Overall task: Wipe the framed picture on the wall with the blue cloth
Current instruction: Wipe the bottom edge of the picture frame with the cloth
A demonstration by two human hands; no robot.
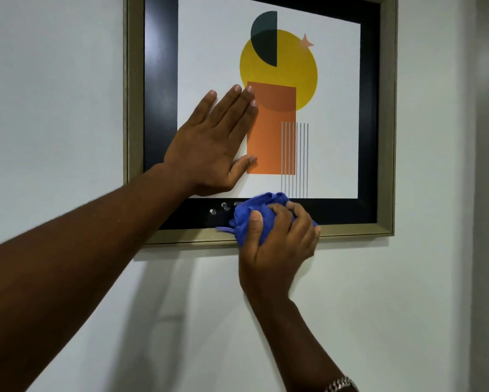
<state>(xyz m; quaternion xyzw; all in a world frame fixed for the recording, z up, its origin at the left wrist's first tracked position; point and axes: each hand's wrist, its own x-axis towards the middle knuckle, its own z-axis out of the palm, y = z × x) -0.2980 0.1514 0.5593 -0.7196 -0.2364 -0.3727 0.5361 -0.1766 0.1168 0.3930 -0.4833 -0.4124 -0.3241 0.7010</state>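
Your right hand (pixel 277 241) grips the bunched blue cloth (pixel 254 219), fingers curled around it, and presses it against the bottom edge of the picture (pixel 336 108), on the black border just above the gold frame (pixel 387 137). Your left hand (pixel 212 145) lies open and flat on the glass, fingers spread over the white and orange print. The picture hangs on a white wall (pixel 54 108). A metal bracelet (pixel 340 384) circles your right wrist.
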